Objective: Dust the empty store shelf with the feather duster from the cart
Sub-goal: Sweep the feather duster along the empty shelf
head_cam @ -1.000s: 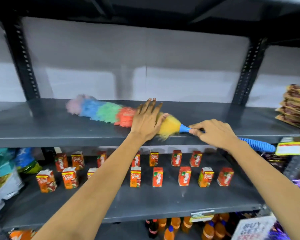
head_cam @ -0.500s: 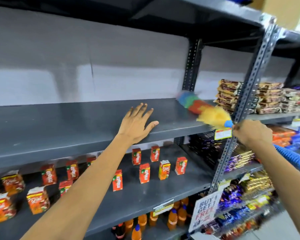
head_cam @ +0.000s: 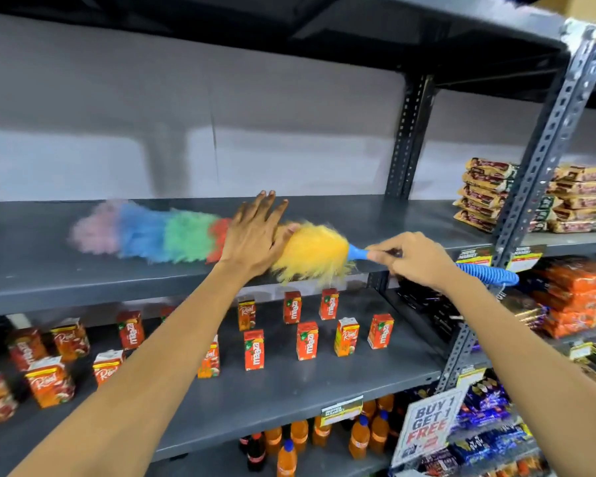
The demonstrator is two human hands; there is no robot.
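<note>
A rainbow feather duster [head_cam: 172,235] with pink, blue, green, red and yellow bands lies along the empty grey shelf [head_cam: 49,270], its far end blurred. My right hand [head_cam: 413,259] grips its blue ribbed handle at the shelf's front right. My left hand [head_cam: 255,235] rests flat on the shelf with fingers spread, in front of the red and yellow bands and hiding part of them.
Steel uprights [head_cam: 544,156] bound the bay on the right. Stacked snack packets [head_cam: 489,197] fill the neighbouring shelf. Small juice cartons [head_cam: 307,340] stand on the shelf below, orange drink bottles [head_cam: 358,438] under that. A "Buy 1 Get 1 Free" sign [head_cam: 427,428] hangs at lower right.
The duster has swept from the right end of the shelf back leftward across it. My left hand stays flat on the shelf.
</note>
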